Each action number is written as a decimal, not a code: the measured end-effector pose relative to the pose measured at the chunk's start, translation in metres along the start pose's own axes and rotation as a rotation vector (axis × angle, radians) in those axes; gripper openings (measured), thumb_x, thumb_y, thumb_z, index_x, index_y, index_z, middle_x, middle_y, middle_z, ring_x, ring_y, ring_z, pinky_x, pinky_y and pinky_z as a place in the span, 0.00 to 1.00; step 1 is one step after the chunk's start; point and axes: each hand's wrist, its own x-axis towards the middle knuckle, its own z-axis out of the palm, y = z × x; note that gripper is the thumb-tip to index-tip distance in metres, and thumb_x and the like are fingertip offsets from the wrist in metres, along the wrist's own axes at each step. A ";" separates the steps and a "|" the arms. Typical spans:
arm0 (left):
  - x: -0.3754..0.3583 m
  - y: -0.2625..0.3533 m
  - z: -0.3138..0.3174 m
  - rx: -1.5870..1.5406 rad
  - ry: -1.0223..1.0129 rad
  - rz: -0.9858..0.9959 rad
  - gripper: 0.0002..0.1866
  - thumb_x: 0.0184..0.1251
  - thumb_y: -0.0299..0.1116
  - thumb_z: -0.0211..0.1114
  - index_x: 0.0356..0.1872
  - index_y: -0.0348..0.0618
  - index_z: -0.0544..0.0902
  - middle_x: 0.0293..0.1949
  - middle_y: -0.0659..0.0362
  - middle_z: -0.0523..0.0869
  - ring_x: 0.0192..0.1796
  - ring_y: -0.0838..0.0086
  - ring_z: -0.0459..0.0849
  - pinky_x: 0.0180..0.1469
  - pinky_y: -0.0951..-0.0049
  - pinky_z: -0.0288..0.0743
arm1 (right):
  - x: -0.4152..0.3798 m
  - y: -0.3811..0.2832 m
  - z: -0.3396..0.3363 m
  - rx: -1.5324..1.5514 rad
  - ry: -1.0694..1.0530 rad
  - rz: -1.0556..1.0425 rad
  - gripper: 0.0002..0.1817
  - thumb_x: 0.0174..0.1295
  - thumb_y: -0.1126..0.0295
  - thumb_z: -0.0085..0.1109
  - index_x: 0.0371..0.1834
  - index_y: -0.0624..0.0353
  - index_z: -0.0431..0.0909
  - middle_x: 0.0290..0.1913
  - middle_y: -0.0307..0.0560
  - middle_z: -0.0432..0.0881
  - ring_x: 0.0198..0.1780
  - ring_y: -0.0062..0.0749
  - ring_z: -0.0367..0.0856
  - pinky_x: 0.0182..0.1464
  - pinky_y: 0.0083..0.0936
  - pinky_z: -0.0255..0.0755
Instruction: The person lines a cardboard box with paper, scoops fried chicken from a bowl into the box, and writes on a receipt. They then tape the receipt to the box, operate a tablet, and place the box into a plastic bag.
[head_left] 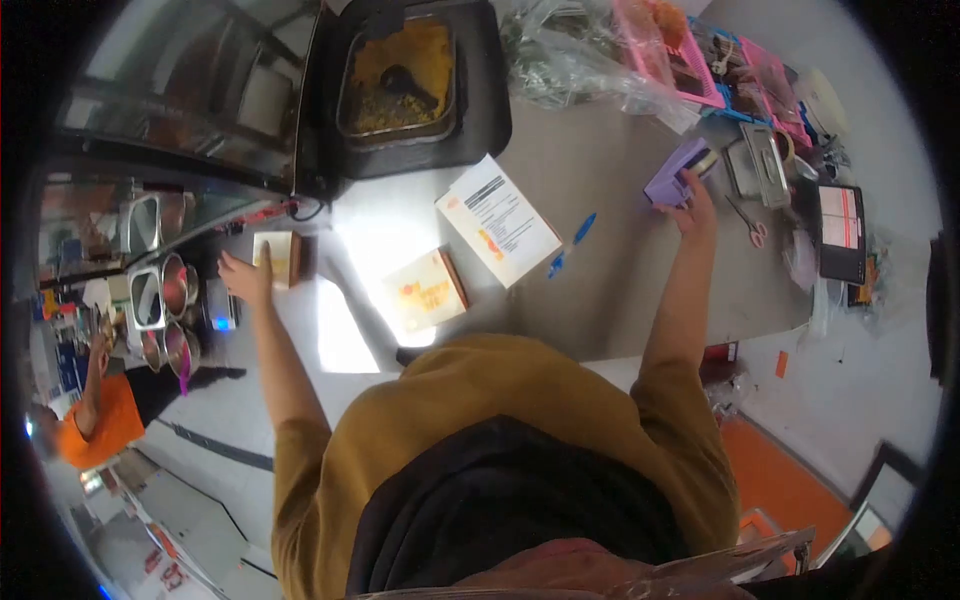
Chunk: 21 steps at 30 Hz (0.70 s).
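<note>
At the left of the steel table, my left hand is on a small white and brown box, thumb on its top. My right hand, at the right side, is closed on a purple tape dispenser. Between the hands lie a white box with orange print and, behind it, another box with a printed paper on top. A blue pen rests to the right of the paper.
A tray of yellow food with a black scoop stands at the back. Plastic bags, a pink basket, scissors, a metal container and a tablet are at right. Another person in orange stands far left, near metal bowls.
</note>
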 end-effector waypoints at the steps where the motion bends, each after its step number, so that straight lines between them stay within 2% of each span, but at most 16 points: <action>1: 0.011 -0.022 0.021 -0.075 -0.197 -0.060 0.52 0.48 0.60 0.68 0.62 0.26 0.59 0.58 0.35 0.69 0.59 0.49 0.70 0.59 0.57 0.65 | -0.003 0.010 0.000 -0.114 0.062 -0.200 0.27 0.59 0.57 0.59 0.58 0.62 0.69 0.62 0.51 0.64 0.65 0.53 0.58 0.54 0.66 0.63; 2: 0.021 -0.052 0.055 -0.155 -0.390 -0.120 0.53 0.47 0.59 0.70 0.63 0.26 0.57 0.59 0.37 0.69 0.59 0.53 0.72 0.58 0.61 0.68 | -0.011 0.023 0.000 -0.224 0.120 -0.405 0.24 0.60 0.61 0.57 0.56 0.65 0.71 0.62 0.53 0.64 0.64 0.51 0.61 0.55 0.61 0.65; 3: 0.025 -0.110 0.133 -0.616 -0.786 -0.159 0.48 0.45 0.53 0.75 0.60 0.27 0.65 0.53 0.46 0.78 0.51 0.63 0.80 0.49 0.71 0.74 | -0.012 0.034 -0.001 -0.256 0.150 -0.534 0.22 0.60 0.64 0.57 0.54 0.67 0.72 0.62 0.53 0.65 0.62 0.49 0.63 0.55 0.56 0.66; 4: 0.017 -0.083 0.096 -0.579 -0.853 -0.229 0.44 0.44 0.51 0.76 0.56 0.27 0.69 0.49 0.48 0.80 0.48 0.65 0.81 0.47 0.72 0.74 | -0.010 0.047 -0.007 -0.292 0.186 -0.663 0.20 0.60 0.67 0.56 0.51 0.69 0.73 0.61 0.54 0.65 0.61 0.46 0.65 0.55 0.51 0.68; 6: 0.002 -0.017 0.003 -0.492 -0.987 -0.363 0.37 0.42 0.48 0.77 0.50 0.28 0.77 0.41 0.53 0.84 0.41 0.69 0.83 0.42 0.74 0.75 | -0.008 0.072 -0.013 -0.205 0.222 -0.702 0.16 0.59 0.70 0.56 0.46 0.71 0.75 0.59 0.52 0.67 0.57 0.41 0.69 0.53 0.41 0.72; 7: -0.014 -0.023 0.019 -0.796 -0.950 -0.394 0.31 0.41 0.50 0.78 0.39 0.31 0.83 0.36 0.54 0.86 0.38 0.72 0.84 0.40 0.72 0.75 | -0.011 0.078 -0.010 -0.156 0.243 -0.696 0.14 0.58 0.72 0.56 0.44 0.72 0.76 0.57 0.51 0.69 0.55 0.38 0.71 0.52 0.37 0.73; 9: -0.033 -0.028 0.039 -0.598 -0.812 -0.363 0.31 0.41 0.50 0.78 0.40 0.32 0.83 0.37 0.54 0.86 0.38 0.72 0.84 0.40 0.72 0.76 | -0.014 0.088 -0.002 -0.044 0.292 -0.588 0.11 0.58 0.74 0.54 0.39 0.72 0.77 0.54 0.49 0.72 0.51 0.33 0.74 0.49 0.31 0.74; 10: -0.039 -0.021 0.032 -0.499 -0.741 -0.347 0.31 0.41 0.50 0.78 0.41 0.33 0.83 0.38 0.54 0.86 0.38 0.72 0.84 0.39 0.73 0.76 | -0.015 0.085 -0.001 -0.091 0.329 -0.571 0.10 0.58 0.74 0.54 0.37 0.72 0.77 0.51 0.48 0.74 0.49 0.32 0.76 0.48 0.28 0.75; 11: -0.051 -0.018 0.021 -0.731 -0.687 -0.417 0.36 0.39 0.50 0.79 0.41 0.27 0.80 0.38 0.49 0.85 0.39 0.69 0.84 0.39 0.72 0.77 | -0.017 0.082 0.001 -0.136 0.365 -0.555 0.09 0.59 0.74 0.53 0.35 0.72 0.77 0.48 0.48 0.76 0.46 0.32 0.77 0.47 0.26 0.75; 14: -0.063 0.008 -0.031 -0.629 -0.499 -0.403 0.39 0.36 0.50 0.80 0.39 0.21 0.76 0.37 0.44 0.84 0.39 0.66 0.84 0.40 0.72 0.77 | -0.017 0.078 -0.015 -0.203 0.453 -0.465 0.08 0.59 0.74 0.52 0.33 0.70 0.77 0.39 0.45 0.79 0.41 0.30 0.79 0.43 0.24 0.76; 15: -0.068 -0.002 -0.018 -0.625 -0.509 -0.356 0.40 0.37 0.47 0.81 0.39 0.18 0.72 0.36 0.41 0.82 0.37 0.66 0.83 0.39 0.71 0.78 | -0.017 0.077 -0.022 -0.213 0.481 -0.429 0.07 0.59 0.74 0.52 0.33 0.69 0.76 0.36 0.44 0.80 0.39 0.29 0.80 0.42 0.24 0.76; 18: -0.082 -0.013 -0.013 -0.861 -0.624 -0.417 0.41 0.41 0.44 0.80 0.44 0.16 0.68 0.38 0.44 0.81 0.36 0.66 0.83 0.40 0.70 0.78 | -0.049 0.082 -0.018 -0.405 0.492 -0.426 0.08 0.61 0.72 0.50 0.35 0.66 0.77 0.35 0.44 0.80 0.36 0.26 0.79 0.35 0.21 0.75; 20: -0.085 0.009 -0.050 -1.124 -0.650 -0.492 0.45 0.42 0.42 0.79 0.49 0.15 0.61 0.42 0.44 0.79 0.39 0.65 0.82 0.43 0.70 0.77 | -0.080 0.099 0.002 -0.481 0.322 -0.459 0.09 0.64 0.69 0.51 0.31 0.61 0.79 0.31 0.40 0.79 0.31 0.21 0.76 0.31 0.18 0.73; 21: -0.092 0.023 -0.067 -1.257 -0.664 -0.529 0.47 0.43 0.41 0.79 0.51 0.15 0.58 0.43 0.44 0.78 0.41 0.64 0.81 0.45 0.70 0.77 | -0.107 0.109 0.031 -0.398 0.199 -0.404 0.10 0.65 0.68 0.49 0.31 0.60 0.78 0.30 0.39 0.78 0.31 0.19 0.75 0.30 0.17 0.70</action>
